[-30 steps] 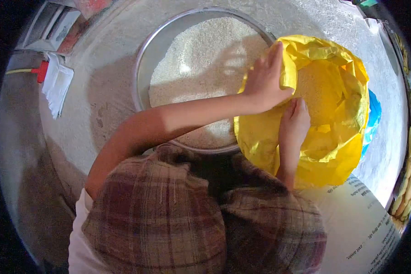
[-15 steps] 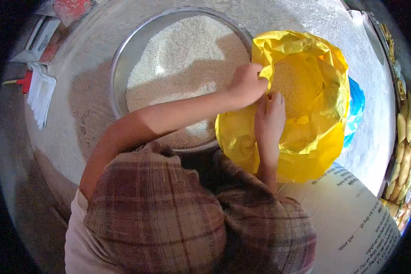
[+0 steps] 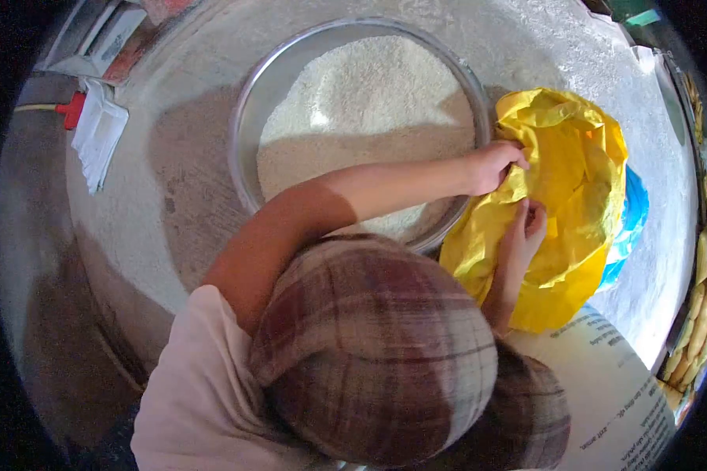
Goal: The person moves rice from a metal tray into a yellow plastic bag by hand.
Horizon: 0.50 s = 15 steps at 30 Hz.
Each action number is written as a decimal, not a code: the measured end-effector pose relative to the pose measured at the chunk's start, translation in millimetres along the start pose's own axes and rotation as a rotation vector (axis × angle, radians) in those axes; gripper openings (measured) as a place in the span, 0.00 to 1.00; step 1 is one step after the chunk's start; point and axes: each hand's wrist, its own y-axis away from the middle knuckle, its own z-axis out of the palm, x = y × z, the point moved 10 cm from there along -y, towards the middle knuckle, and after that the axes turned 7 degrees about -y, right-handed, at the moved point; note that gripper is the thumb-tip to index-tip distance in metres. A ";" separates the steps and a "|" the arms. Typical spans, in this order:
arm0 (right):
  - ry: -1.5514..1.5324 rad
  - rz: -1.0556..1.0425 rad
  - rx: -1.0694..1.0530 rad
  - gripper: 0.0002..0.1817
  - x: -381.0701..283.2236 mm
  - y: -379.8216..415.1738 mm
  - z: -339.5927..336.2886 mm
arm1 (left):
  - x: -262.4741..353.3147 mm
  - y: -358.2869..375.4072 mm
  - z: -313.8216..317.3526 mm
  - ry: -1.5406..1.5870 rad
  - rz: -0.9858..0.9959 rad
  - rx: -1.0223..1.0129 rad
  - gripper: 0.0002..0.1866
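Note:
A yellow plastic bag stands with its mouth gaping, to the right of a wide metal basin. Pale, rice-like grain fills much of the basin. My left hand, its arm stretched across the basin, is closed on the bag's rim on the basin side. Just below it, my right hand has its fingers curled at the same rim, pinching the plastic. Folds of the bag hide most of what is inside.
Blue plastic shows behind the yellow bag. A white printed sack lies at the lower right, near my plaid-covered knees. At left are a red plug and a folded white item. Yellowish packs line the right edge.
The whole view has shifted, so the basin and bag appear farther right and lower. The bag's mouth looks narrower, and the grain seen inside it before is now mostly hidden.

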 end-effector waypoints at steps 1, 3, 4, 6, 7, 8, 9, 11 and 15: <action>0.101 0.045 0.011 0.07 -3.6 2.6 0.3 | 7.6 5.2 -3.7 -0.228 0.033 0.076 0.06; 0.162 0.002 -0.037 0.07 1.7 6.0 3.9 | 24.8 22.0 -5.9 -0.605 0.118 0.099 0.06; 0.219 -0.041 -0.082 0.07 0.5 3.4 7.2 | 39.1 30.3 -0.4 -0.986 0.199 0.125 0.06; 0.180 -0.034 -0.076 0.07 -9.9 4.0 15.5 | 44.2 48.6 -4.3 -1.194 0.388 0.123 0.09; 0.220 -0.047 -0.089 0.07 -12.8 4.2 18.4 | 51.7 84.2 11.9 -1.348 0.413 0.179 0.09; 0.261 -0.062 -0.107 0.07 -13.4 4.8 22.6 | 57.1 105.5 20.7 -1.500 0.441 0.239 0.09; 0.283 -0.151 -0.100 0.06 -17.1 4.6 22.8 | 53.0 107.6 15.9 -1.501 0.432 0.241 0.09; 0.242 -0.067 -0.119 0.06 -7.7 3.5 21.1 | 37.5 109.6 0.6 -1.432 0.332 0.241 0.08; 0.179 0.063 -0.230 0.07 -4.7 0.8 29.7 | 33.1 114.5 16.5 -1.642 0.473 0.200 0.05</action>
